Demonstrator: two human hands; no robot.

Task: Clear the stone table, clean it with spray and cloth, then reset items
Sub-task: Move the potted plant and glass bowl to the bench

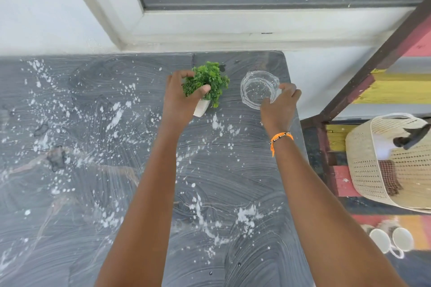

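Note:
A dark grey stone table (116, 170) with white paint speckles fills most of the view. Near its far right corner, my left hand (179, 98) is closed around a small green plant (207, 79) in a white pot (201, 108), which leans toward me. To the right, my right hand (279, 105) grips the near rim of a clear glass ashtray (257, 88) that sits on or just above the table top. An orange bracelet (279, 137) is on my right wrist.
A window and white sill run along the wall behind the table. Right of the table stands a colourful wooden bench (338, 137) with a cream woven basket (391, 165) holding a cloth and a dark object. Two white cups (391, 240) sit lower right.

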